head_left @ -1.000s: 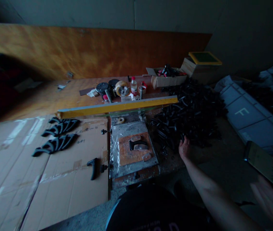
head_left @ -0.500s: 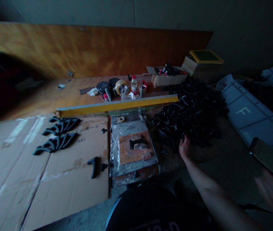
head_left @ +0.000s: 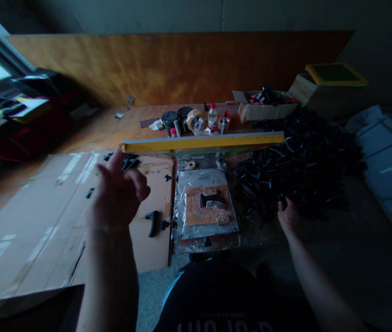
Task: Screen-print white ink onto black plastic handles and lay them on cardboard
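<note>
My left hand is raised over the cardboard with nothing visible in it. Its fingers are apart, one reaching up to the near end of a yellow-edged screen frame; I cannot tell whether they touch. My right hand is at the front edge of a heap of black plastic handles, fingers closed on one black handle. Between my hands, another black handle lies in a holder on a brown board over a metal plate. A single curved handle rests on the cardboard.
More handles on the cardboard are partly hidden by my left hand. Behind the frame stand tubs, a tape roll and a bottle. A carton is at the back. A grey crate stands right.
My left hand has come into view over the cardboard, by the frame's end. The view has turned left. A hand with a flat, phone-like object at the right edge is gone from view.
</note>
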The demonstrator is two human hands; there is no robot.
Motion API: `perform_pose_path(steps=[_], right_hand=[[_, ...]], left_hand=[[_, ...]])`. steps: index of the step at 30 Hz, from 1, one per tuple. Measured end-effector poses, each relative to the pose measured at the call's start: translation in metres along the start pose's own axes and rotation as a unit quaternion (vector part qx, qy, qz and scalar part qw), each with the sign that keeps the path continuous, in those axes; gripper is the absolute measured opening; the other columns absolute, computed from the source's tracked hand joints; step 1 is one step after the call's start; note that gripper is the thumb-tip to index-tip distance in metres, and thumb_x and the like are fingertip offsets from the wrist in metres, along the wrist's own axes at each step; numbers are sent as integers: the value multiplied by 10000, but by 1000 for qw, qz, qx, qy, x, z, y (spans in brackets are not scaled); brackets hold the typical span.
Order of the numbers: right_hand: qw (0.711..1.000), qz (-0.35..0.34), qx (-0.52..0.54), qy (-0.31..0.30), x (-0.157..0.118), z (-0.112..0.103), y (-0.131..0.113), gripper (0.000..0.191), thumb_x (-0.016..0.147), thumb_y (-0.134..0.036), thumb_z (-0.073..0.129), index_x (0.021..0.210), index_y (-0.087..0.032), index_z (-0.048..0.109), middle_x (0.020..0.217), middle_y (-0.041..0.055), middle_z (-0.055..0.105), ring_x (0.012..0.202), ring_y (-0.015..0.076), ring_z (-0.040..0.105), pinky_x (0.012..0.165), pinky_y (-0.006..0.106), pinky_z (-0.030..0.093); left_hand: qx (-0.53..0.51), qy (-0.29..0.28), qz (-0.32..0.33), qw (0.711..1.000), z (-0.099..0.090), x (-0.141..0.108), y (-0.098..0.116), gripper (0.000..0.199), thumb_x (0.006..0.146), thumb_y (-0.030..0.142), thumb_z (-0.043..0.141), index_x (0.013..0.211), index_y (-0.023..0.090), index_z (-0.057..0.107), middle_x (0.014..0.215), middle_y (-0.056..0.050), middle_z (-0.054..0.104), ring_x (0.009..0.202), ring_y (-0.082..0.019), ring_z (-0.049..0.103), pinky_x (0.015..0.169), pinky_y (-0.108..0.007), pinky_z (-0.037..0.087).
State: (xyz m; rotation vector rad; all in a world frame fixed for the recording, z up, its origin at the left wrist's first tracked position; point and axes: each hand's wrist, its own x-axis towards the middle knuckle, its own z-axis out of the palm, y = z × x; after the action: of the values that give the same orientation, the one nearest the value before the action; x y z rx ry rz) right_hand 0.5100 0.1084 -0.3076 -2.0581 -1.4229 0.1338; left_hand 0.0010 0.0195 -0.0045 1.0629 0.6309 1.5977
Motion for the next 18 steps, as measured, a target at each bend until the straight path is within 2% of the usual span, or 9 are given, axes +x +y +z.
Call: perform_pose_path(steps=[1, 3, 6, 8, 10, 12, 15, 18], right_hand=[[1000, -7, -2, 10, 4, -8, -4, 491, 841, -388, 466, 1220, -103, 591, 1149, 210, 619, 1090, 331, 558, 962, 496, 415], [999, -16, 6, 36, 12, -22, -15, 478, 840, -391, 469, 1198, -109, 614, 1135, 200, 629, 1071, 324, 565, 955, 500, 419], [997, -15, 60, 49, 29, -40, -35, 461, 834, -409, 479, 1160, -128, 644, 1097, 167, 657, 977, 284, 600, 917, 476, 451], [991, -2, 130, 23, 39, -47, -53, 457, 829, -436, 494, 1139, -140, 654, 1039, 141, 682, 860, 246, 626, 841, 446, 494], [977, 7, 211, -30, 47, -50, -80, 463, 824, -468, 517, 1130, -148, 653, 993, 121, 695, 770, 216, 632, 740, 404, 527], [960, -21, 266, -83, 49, -49, -119, 459, 826, -484, 540, 1121, -151, 652, 968, 108, 698, 753, 204, 635, 689, 373, 537], [943, -160, 266, -121, 41, -41, -198, 411, 854, -447, 559, 1138, -162, 646, 1047, 109, 675, 844, 210, 634, 750, 382, 544], [905, -353, 197, -131, 24, -22, -279, 523, 809, -338, 667, 1290, -168, 551, 1364, 144, 506, 1158, 259, 535, 924, 411, 498]], left_hand=[[37, 15, -13, 999, -2, 16, -9, 504, 922, 586, 427, 1263, 233, 544, 614, 25, 626, 495, -97, 488, 441, -211, 374], [98, 86, -44, 991, -3, 41, -22, 506, 907, 586, 450, 1200, 194, 582, 604, 13, 615, 496, -96, 497, 418, -190, 361], [141, 185, -66, 970, -1, 47, -33, 524, 870, 606, 481, 1078, 152, 642, 572, 5, 584, 472, -95, 498, 407, -180, 374], [162, 204, -94, 961, -3, 27, -37, 560, 852, 631, 481, 1045, 139, 666, 586, -8, 600, 459, -100, 506, 409, -189, 390], [182, 197, -169, 948, -11, -4, -45, 569, 836, 631, 513, 1070, 141, 682, 652, -26, 647, 470, -103, 526, 416, -193, 393], [202, 182, -252, 929, -21, -39, -62, 557, 811, 591, 589, 1149, 156, 673, 778, -46, 697, 530, -112, 572, 448, -194, 407], [234, 184, -310, 903, -40, -80, -105, 704, 759, 528, 680, 1362, 196, 532, 903, -51, 711, 675, -152, 634, 542, -210, 464], [278, 198, -317, 885, -61, -103, -154, 877, 753, 532, 669, 1489, 195, 331, 849, -34, 695, 720, -173, 644, 618, -247, 499]])
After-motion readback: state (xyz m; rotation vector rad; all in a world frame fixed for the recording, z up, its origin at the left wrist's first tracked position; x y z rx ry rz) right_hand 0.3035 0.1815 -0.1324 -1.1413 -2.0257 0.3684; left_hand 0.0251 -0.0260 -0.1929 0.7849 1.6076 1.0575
